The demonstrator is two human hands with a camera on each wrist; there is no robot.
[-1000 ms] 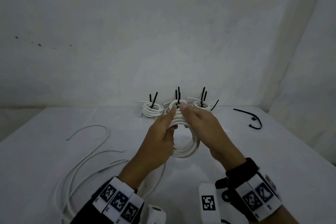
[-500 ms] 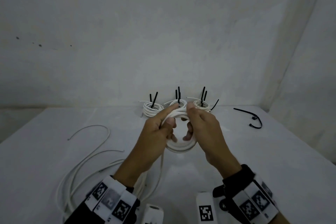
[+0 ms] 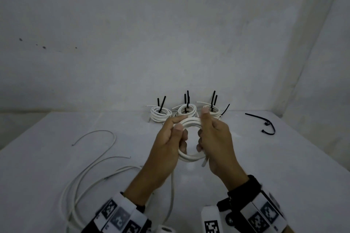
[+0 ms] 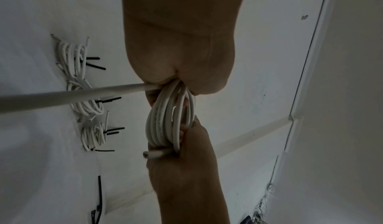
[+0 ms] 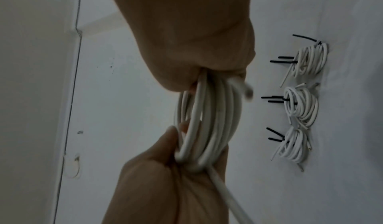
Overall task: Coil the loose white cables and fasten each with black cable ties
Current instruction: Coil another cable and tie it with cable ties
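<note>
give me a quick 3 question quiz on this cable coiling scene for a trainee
1. How many finished white cable coils with black ties stand in the row at the back of the white table?
2. True or false: the loose black cable ties lie to the right of that row.
3. Multiple choice: the round white cable coil being wound is held by A) the left hand only, B) the right hand only, C) both hands.

Key: 1) three; 2) true; 3) C.
</note>
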